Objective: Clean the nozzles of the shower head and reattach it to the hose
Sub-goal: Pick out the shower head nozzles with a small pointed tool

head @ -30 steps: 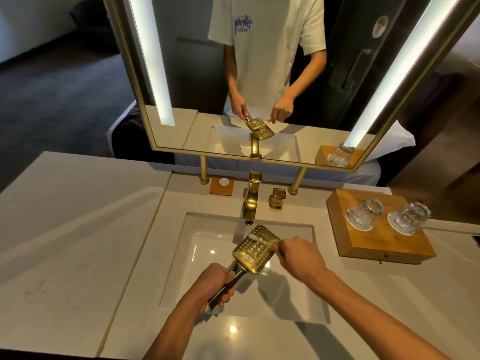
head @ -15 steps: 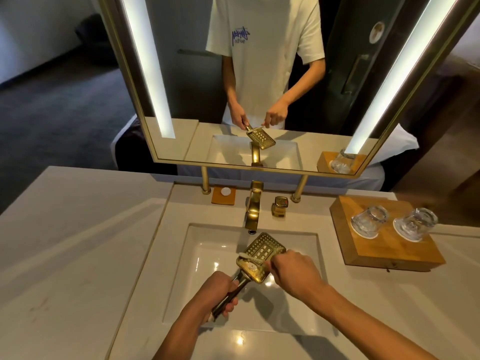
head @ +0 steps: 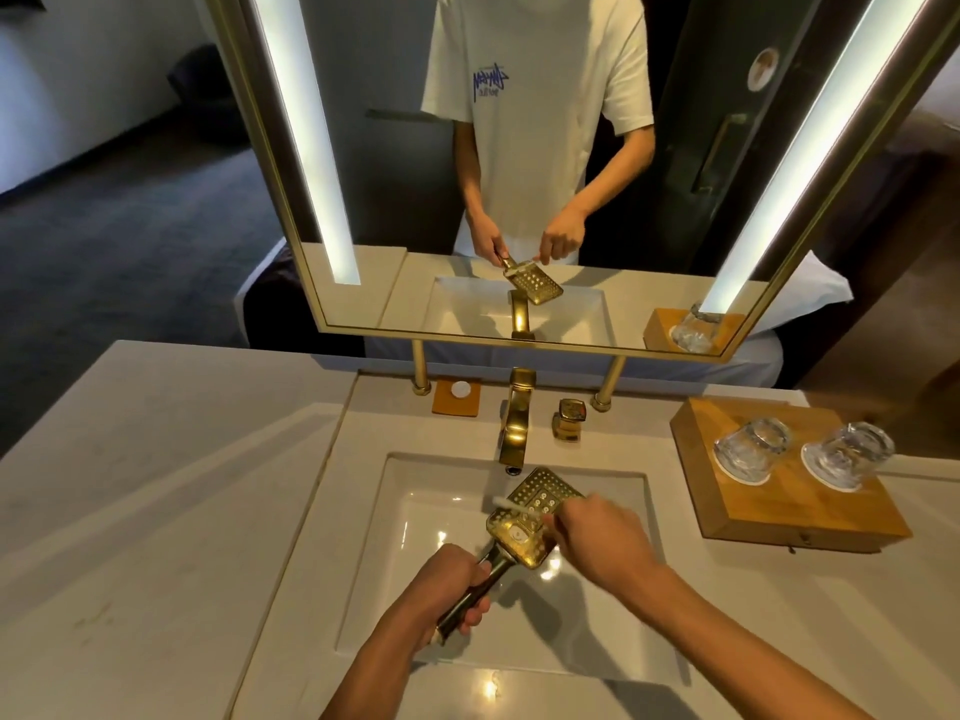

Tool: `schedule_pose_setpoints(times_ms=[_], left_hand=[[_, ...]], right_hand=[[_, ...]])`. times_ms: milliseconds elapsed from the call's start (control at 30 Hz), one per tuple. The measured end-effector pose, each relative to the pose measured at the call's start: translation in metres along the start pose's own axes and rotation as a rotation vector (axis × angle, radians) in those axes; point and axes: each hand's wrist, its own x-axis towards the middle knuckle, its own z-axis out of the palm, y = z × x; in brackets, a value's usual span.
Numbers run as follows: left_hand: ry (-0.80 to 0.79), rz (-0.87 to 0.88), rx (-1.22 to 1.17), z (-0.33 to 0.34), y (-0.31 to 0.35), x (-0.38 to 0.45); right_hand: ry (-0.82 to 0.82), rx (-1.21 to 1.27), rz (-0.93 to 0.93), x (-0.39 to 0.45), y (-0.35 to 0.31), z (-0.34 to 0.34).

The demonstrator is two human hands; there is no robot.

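A gold square shower head (head: 540, 506) with a nozzle grid is held over the white sink (head: 415, 537), face up and tilted. My left hand (head: 447, 589) grips its gold handle from below. My right hand (head: 597, 537) pinches a thin white stick-like brush (head: 511, 505) that lies across the nozzle face, its tip poking out past the head's left edge. No hose is in view.
A gold faucet (head: 516, 423) and its square knob (head: 570, 419) stand behind the sink. A wooden tray (head: 779, 506) with two upturned glasses sits at the right. A small wooden coaster (head: 456, 397) lies at the back left. The mirror (head: 519, 174) hangs above.
My right hand has slid the white brush leftward across the nozzle face. The camera has tilted, so the sink and hands sit lower in view.
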Motion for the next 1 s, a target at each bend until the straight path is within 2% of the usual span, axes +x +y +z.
schedule_pose_setpoints(times_ms=[133, 333, 533, 600, 800, 867, 1000], left_hand=[[-0.008, 0.031, -0.02, -0.003, 0.006, -0.003], [0.001, 0.009, -0.002, 0.0, 0.005, -0.003], [-0.003, -0.021, 0.014, 0.006, 0.003, -0.006], [-0.006, -0.022, 0.002, 0.007, 0.004, -0.007], [0.0, -0.015, 0.0, 0.006, -0.002, -0.005], [-0.011, -0.013, -0.008, 0.006, -0.006, -0.005], [-0.024, -0.004, -0.028, 0.006, -0.006, -0.006]], right_hand=[[0.072, -0.035, 0.118, 0.014, 0.018, -0.017], [0.015, -0.011, -0.058, -0.01, 0.003, 0.006], [0.039, -0.014, 0.224, 0.011, 0.039, -0.012], [0.064, 0.011, 0.25, 0.007, 0.04, -0.007], [0.039, 0.031, 0.017, -0.029, 0.004, 0.033], [0.043, 0.057, 0.069, -0.02, 0.012, 0.025], [0.036, 0.109, 0.292, -0.008, 0.045, 0.006]])
